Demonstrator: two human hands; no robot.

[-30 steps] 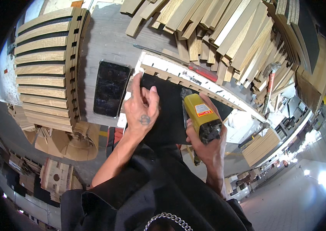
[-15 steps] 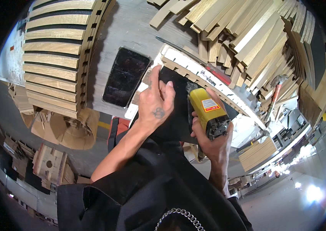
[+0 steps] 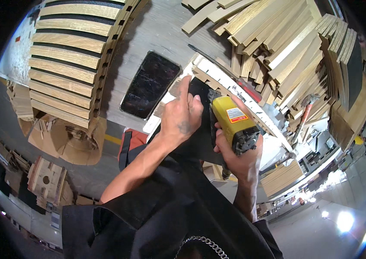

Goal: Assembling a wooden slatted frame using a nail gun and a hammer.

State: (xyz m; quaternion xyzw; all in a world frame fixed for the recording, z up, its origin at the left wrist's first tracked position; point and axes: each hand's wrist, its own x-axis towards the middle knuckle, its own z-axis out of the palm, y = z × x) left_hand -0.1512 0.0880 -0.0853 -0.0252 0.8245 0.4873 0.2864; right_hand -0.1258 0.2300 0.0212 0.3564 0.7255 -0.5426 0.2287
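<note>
Bright, even indoor light; strong fisheye warp.
Glare blows out lower right, where lamps reflect off the floor [image 3: 342, 220]. Soft shadow under the slat panel [image 3: 68, 56] on the bench. Centre sharp, edges bent w/ black vignette round the rim; far bkgd small and hazy.

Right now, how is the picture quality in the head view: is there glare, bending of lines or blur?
In the head view, strong white glare burns out the lower right floor; the fisheye bends the wooden slats toward the dark rim; the left hand, the right hand and the yellow power tool look sharp, with soft shadow below the slats.
</note>
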